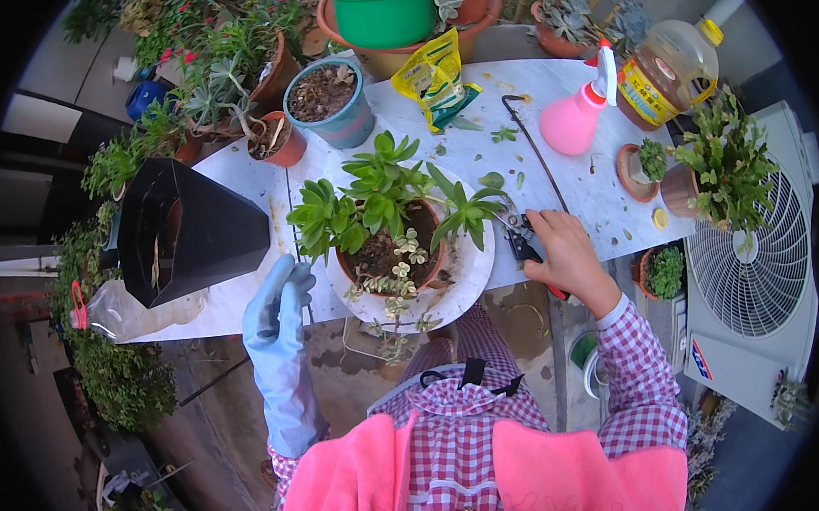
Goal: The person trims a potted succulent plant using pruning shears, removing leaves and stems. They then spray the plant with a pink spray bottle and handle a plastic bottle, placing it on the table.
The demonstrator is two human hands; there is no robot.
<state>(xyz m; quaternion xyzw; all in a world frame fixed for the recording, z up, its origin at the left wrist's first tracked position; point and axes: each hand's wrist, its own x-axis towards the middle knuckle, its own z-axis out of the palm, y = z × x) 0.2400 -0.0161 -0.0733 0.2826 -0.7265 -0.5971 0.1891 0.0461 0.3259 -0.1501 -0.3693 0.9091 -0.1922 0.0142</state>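
A potted succulent [387, 222] with green rosettes and trailing variegated stems stands in a terracotta pot on a round white plate [476, 280]. My left hand [279, 302], in a pale blue glove, hovers left of the plate at the table's near edge, fingers slightly curled, holding nothing visible. Bare, my right hand [567, 252] is at the black-handled pruning shears [520, 240] right of the plate; fingers lie over the handles, but whether they grip them is unclear. Cut leaves [492, 179] and a thin metal rod with a hooked end [536, 147] lie beyond.
A black planter [206, 230] and a clear plastic bottle [144, 311] lie at left. Behind are a blue pot of soil [331, 108] and a yellow bag [436, 73]. At right stand a pink spray bottle [571, 122], a large oil jug [669, 73] and small potted plants [652, 159].
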